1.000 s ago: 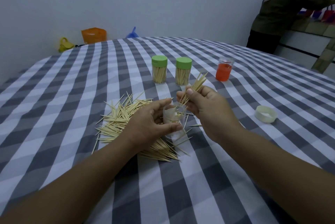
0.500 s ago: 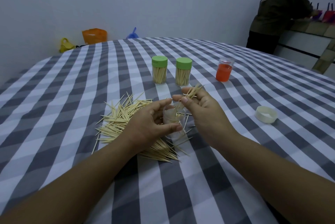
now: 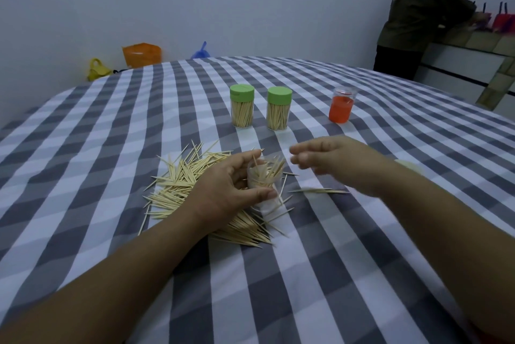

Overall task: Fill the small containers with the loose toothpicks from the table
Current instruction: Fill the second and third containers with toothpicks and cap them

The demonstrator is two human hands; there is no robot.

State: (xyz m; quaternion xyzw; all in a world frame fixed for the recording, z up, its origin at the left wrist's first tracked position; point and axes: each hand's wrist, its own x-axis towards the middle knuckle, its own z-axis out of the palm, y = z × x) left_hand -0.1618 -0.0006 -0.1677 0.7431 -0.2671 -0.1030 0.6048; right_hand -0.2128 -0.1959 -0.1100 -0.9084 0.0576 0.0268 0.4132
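Observation:
My left hand (image 3: 225, 190) grips a small clear container (image 3: 263, 176) that stands upright on the checked cloth, with several toothpicks sticking out of its open top. A heap of loose toothpicks (image 3: 181, 184) spreads to the left of and below that hand. My right hand (image 3: 331, 161) hovers just right of the container, blurred, fingers apart and holding nothing. A few stray toothpicks (image 3: 317, 191) lie under it. Farther back stand two full containers with green lids (image 3: 242, 105) (image 3: 278, 108).
An orange-filled clear cup (image 3: 341, 105) stands right of the green-lidded pair. A white lid (image 3: 409, 166) peeks out behind my right wrist. A person (image 3: 423, 12) stands at a counter at the far right. Coloured bags (image 3: 142, 53) sit beyond the table's far edge.
My right hand has put its bundle of toothpicks into the clear container, let go, and drawn away to the right. My left hand keeps its hold on the container.

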